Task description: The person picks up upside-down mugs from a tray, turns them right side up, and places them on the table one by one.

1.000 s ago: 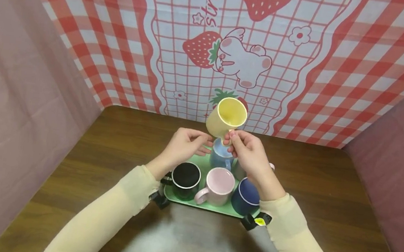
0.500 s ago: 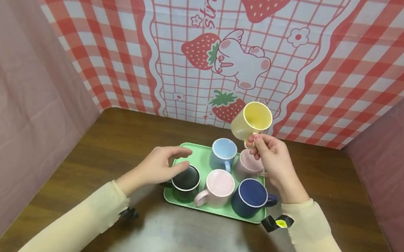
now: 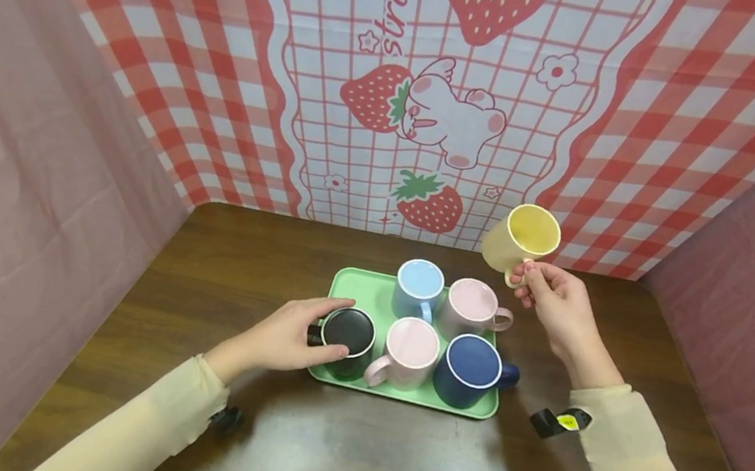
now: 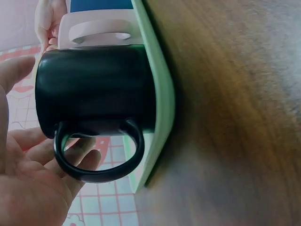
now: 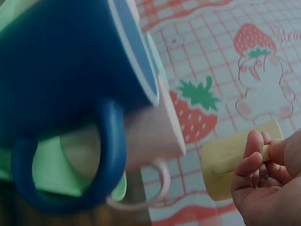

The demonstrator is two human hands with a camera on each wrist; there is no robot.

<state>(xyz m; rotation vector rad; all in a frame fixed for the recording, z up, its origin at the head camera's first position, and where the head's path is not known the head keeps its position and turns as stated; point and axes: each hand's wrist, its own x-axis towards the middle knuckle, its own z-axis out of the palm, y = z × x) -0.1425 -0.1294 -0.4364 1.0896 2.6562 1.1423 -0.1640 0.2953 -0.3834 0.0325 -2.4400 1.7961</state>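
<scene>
Yellow mug [image 3: 504, 247] is held up by the far right corner of the green tray [image 3: 361, 287], its handle pinched in the right hand [image 3: 562, 307]. The left hand [image 3: 280, 335] stands wide around the black mug [image 3: 350, 329] at near left; contact is unclear. The left wrist view shows that mug's whole handle, partly hidden in the head view.

From the head view I have a brown wood-grained table [image 3: 229, 266] spreading past both sides of my left grip [image 3: 284, 337] and right grip [image 3: 560, 301], with a pale sheen nearer than either. Directly on it I see a green tray [image 3: 363, 289], round-cornered, its left end reaching under the left grip, its right end short of the right grip.
</scene>
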